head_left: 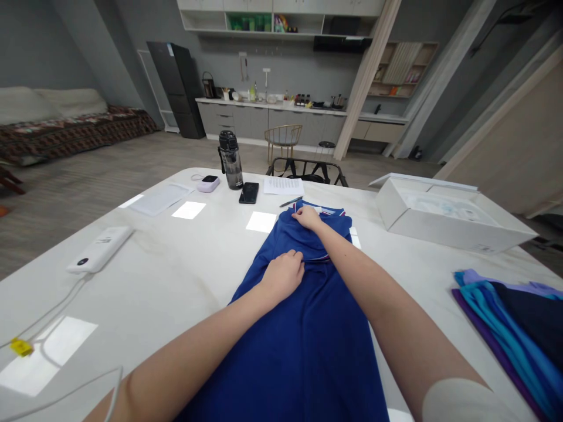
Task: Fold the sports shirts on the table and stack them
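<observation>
A dark blue shirt (pixel 308 328) with white-and-red striped trim lies lengthwise on the white table (pixel 193 258), its collar end away from me. Near that far end, my right hand (pixel 307 217) is closed in a pinch on the fabric just below the collar. Closer to me and a little to the left, my left hand (pixel 284 274) has its fingers curled together on the shirt beside a striped edge; its fingertips are partly hidden. Just beyond the collar lies a pen (pixel 291 201).
Behind the shirt are a printed sheet (pixel 284 186), a phone (pixel 248 193), a water bottle (pixel 231 161) and a small purple device (pixel 208 183). A white power bank (pixel 100 249) with a cable lies left. At right are an open white box (pixel 444 214) and folded clothes (pixel 510 328).
</observation>
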